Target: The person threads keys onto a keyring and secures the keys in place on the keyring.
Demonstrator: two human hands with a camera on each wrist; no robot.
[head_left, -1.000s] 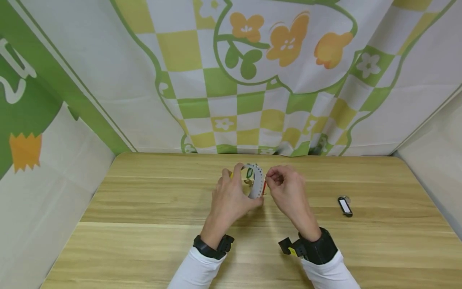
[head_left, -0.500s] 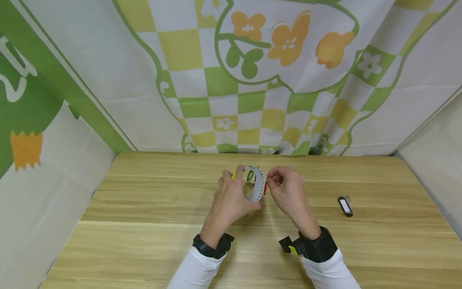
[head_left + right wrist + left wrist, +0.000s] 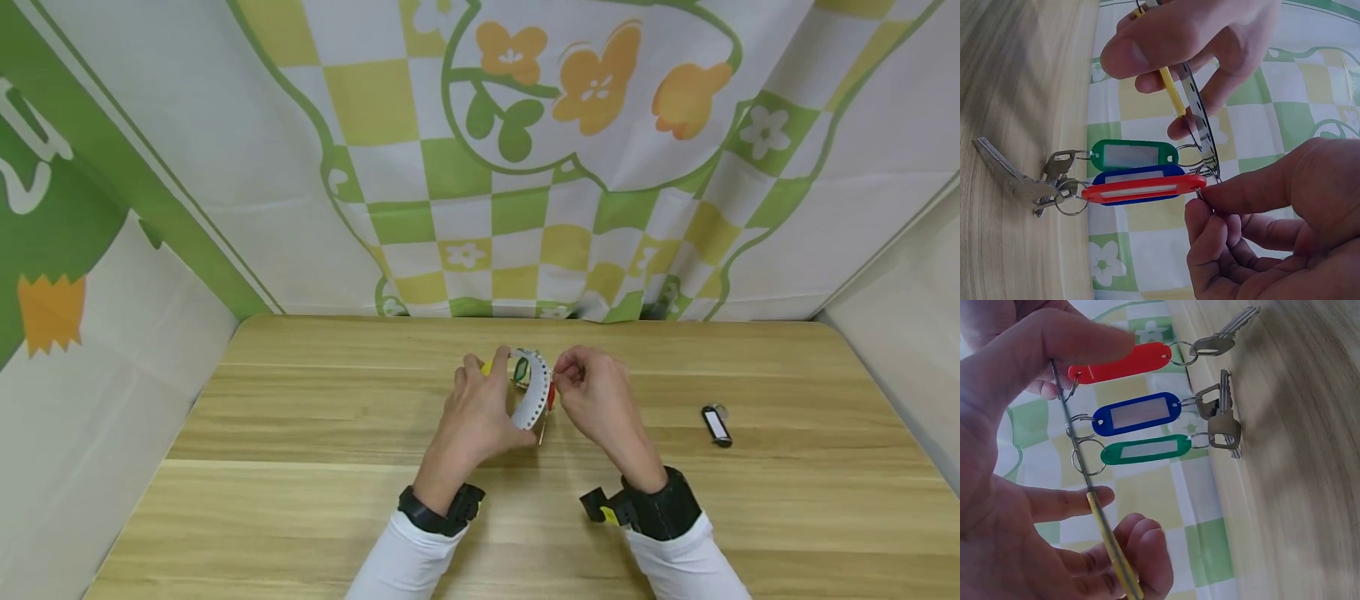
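My left hand (image 3: 476, 412) grips a flat, curved whitish band (image 3: 536, 398) with a row of small holes along its edge and a yellow section (image 3: 1110, 540). Thumb and forefinger of my right hand (image 3: 600, 400) pinch the small metal ring at the end of a red key tag (image 3: 1147, 187), right at the band's edge. Beside it, a blue key tag (image 3: 1138, 414) and a green key tag (image 3: 1147, 449) hang from the band by split rings. Each of the three tags carries a metal key at its far end; the red tag's key (image 3: 1215, 344) hangs close over the table.
A black key tag (image 3: 717, 426) with a white label and a ring lies on the wooden table (image 3: 300, 467), right of my hands. Behind the table's far edge hangs a green and yellow checkered curtain (image 3: 517, 208).
The band has come slightly nearer to me and turned a little in my left hand. A key now shows below it. My right hand keeps pinching in nearly the same place.
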